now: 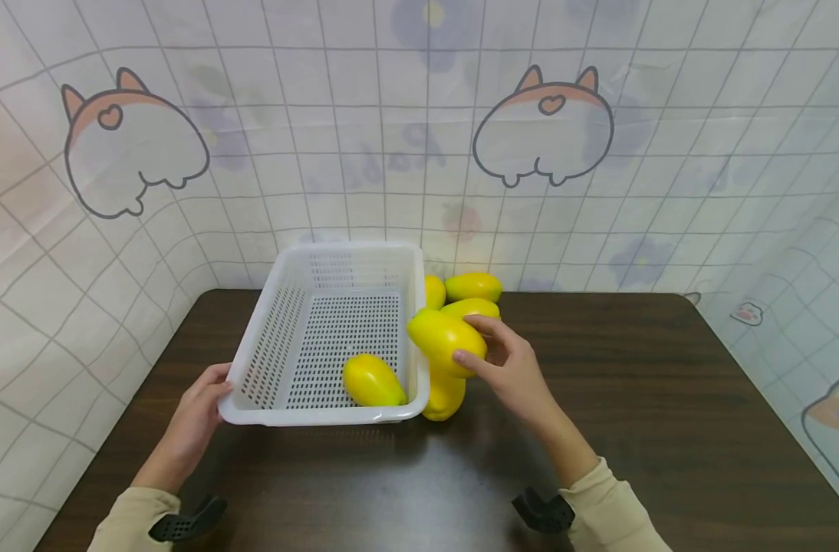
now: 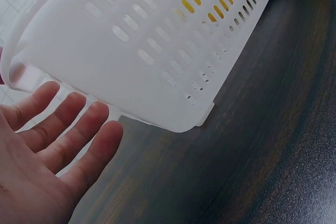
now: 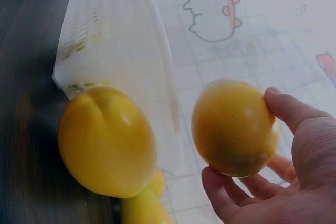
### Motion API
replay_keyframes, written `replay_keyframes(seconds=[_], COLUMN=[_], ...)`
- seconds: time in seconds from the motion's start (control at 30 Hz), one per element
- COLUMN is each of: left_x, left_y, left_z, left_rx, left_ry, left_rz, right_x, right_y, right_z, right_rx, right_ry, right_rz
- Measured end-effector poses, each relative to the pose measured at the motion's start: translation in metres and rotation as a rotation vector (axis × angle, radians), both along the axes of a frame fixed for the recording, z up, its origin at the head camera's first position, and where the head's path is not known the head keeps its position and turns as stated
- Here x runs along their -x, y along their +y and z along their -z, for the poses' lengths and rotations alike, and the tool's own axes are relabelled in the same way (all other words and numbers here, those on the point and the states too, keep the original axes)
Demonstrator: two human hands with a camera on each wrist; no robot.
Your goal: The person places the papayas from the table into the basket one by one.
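Yellow fruit beside the basket's right rim, pinched in right hand. Skin looks slick, probably firm; best gripped round its middle. Left hand grips basket's near-left corner.

In the head view, the left hand is partly hidden by the basket at the basket's 8 o'clock; piled fruits at its 3 o'clock are partly covered by the held fruit. In the right wrist view, the right hand is cut off at 4 o'clock.
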State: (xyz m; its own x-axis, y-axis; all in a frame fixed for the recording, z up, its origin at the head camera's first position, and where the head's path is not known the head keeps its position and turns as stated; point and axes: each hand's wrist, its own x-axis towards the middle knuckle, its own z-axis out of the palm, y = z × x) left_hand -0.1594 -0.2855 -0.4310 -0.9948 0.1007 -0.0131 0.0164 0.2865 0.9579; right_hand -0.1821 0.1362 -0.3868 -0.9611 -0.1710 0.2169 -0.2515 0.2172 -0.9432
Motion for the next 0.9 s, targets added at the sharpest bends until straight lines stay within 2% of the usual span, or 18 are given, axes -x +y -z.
replay_keyframes(seconds=[0.63, 0.73, 0.9], left_x=[0.0, 0.0, 0.0], left_y=[0.0, 0.0, 0.0], left_z=[-0.001, -0.001, -0.001], left_rx=[-0.008, -0.003, -0.007], left_ry=[0.009, 0.002, 0.002], left_rz=[0.003, 0.002, 0.003], right_x=[0.001, -0.004, -0.008], right_y=[-0.011, -0.015, -0.02], right_z=[0.0, -0.011, -0.017], right_rx=[-0.042, -0.043, -0.024], right_ry=[-0.016, -0.027, -0.033], right_rz=[-0.015, -0.017, -0.038])
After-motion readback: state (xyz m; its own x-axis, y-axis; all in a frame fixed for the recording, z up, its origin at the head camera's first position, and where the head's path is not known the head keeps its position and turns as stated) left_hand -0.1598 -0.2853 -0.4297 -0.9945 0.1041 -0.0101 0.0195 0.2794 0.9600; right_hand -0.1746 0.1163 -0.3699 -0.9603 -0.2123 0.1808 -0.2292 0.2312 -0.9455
